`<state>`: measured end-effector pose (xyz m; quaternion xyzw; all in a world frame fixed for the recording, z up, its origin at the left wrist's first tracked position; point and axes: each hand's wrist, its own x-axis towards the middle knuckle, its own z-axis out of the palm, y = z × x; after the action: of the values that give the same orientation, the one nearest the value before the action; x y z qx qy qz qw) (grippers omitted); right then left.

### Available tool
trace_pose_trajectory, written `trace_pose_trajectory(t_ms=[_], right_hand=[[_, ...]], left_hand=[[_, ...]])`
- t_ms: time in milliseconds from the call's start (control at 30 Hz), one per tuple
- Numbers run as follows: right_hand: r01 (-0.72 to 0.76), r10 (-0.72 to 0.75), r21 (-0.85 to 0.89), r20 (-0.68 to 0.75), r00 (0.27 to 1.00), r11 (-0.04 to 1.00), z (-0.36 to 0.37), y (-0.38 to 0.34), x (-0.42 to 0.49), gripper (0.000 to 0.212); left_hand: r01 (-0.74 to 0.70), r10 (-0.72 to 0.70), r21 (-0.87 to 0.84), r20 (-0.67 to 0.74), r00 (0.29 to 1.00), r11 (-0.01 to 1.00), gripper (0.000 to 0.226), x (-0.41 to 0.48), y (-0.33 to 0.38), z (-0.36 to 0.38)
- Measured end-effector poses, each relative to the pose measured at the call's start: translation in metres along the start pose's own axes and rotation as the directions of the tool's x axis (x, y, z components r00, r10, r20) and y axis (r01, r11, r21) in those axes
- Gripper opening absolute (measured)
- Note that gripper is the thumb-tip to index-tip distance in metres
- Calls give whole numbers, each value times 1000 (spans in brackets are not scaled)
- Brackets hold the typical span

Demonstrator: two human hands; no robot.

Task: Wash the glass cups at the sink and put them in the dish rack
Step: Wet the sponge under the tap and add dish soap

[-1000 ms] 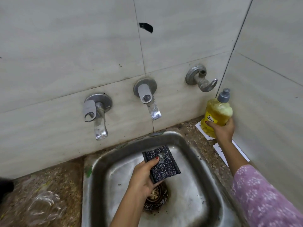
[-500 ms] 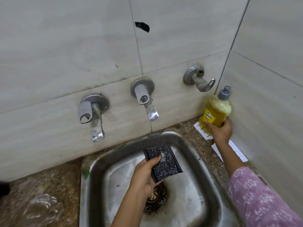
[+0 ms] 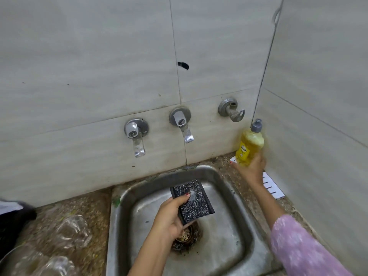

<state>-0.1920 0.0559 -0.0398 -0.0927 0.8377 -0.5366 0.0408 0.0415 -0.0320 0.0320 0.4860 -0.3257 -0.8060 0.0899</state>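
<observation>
My left hand (image 3: 171,216) grips a black speckled scrub sponge (image 3: 192,201) over the steel sink (image 3: 245,226), above the drain (image 3: 186,239). A blob of soap sits on the sponge's top face. My right hand (image 3: 252,168) holds the lower part of a yellow dish-soap bottle (image 3: 250,145) with a grey cap, upright at the back right corner of the counter. Clear glass cups (image 3: 71,232) lie on the speckled counter left of the sink, blurred.
Two wall taps (image 3: 136,136) (image 3: 182,123) stick out above the sink, and a third valve (image 3: 232,110) sits to their right. A white strip (image 3: 272,186) lies on the right counter ledge. A dark object (image 3: 14,220) is at the left edge.
My right hand has lowered the soap bottle toward the corner counter. The view has tilted up and back. My left hand still holds the sponge over the sink.
</observation>
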Motion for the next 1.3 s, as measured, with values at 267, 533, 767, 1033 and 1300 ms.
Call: trace_pose_trajectory(t_ms=[267, 533, 767, 1033, 1300], right_hand=[[-152, 152, -127, -9, 988, 980, -16, 1, 57, 56], [-166, 141, -190, -136, 981, 968, 0, 14, 69, 50], [-112, 64, -260, -186, 981, 959, 7, 25, 77, 49], [-31, 5, -257, -101, 995, 966, 6, 41, 76, 47], [36, -46, -206, -44, 998, 978, 6, 40, 76, 52]], left_hand=[[-61, 61, -3, -11, 998, 998, 7, -18, 3, -5], [-68, 68, -17, -21, 997, 998, 7, 5, 8, 7], [-51, 50, -17, -43, 998, 999, 8, 28, 8, 17], [-45, 44, -19, -41, 998, 999, 8, 30, 7, 17], [-27, 25, -39, -31, 999, 999, 8, 23, 6, 9]])
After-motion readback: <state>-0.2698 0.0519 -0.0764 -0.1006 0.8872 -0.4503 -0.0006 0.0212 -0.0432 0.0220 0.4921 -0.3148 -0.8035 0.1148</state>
